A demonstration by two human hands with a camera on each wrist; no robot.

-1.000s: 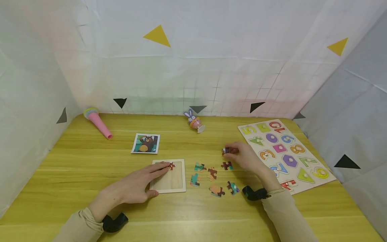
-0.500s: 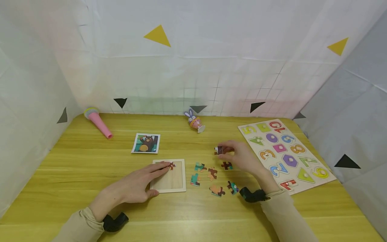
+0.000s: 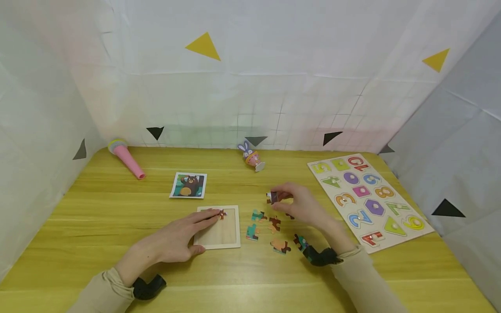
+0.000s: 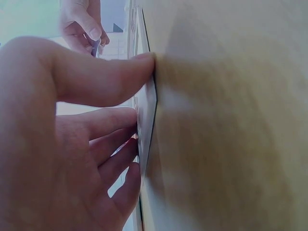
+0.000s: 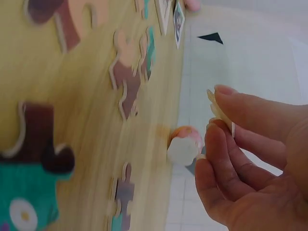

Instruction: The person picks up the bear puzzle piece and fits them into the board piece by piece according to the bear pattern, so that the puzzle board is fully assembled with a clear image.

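Observation:
My left hand (image 3: 172, 241) lies across a wooden puzzle tray (image 3: 237, 228). In the left wrist view its thumb touches the tray's edge, and the outstretched fingers (image 4: 115, 120) rest on the tray's face. Beside those fingertips a brown puzzle piece (image 3: 222, 214) sits in the tray's upper part; the hand may hide more. Above the table, my right hand (image 3: 299, 204) pinches a dark-and-white puzzle piece (image 3: 272, 198) between thumb and fingers; the right wrist view shows this piece (image 5: 221, 111) edge-on. Several loose pieces, including an orange-brown one (image 3: 280, 246) and a teal one (image 3: 252, 232), lie between the hands.
A bear picture card (image 3: 189, 185) lies behind the tray. Farther back are a pink toy microphone (image 3: 129, 161) and a rabbit figure (image 3: 252, 157). A number-and-shape board (image 3: 368, 200) occupies the right side. White cloth walls (image 3: 250, 87) enclose the table.
My right hand has moved left with the pinched puzzle piece, from beside the number board to above the loose pieces. The left hand has stayed in place on the tray.

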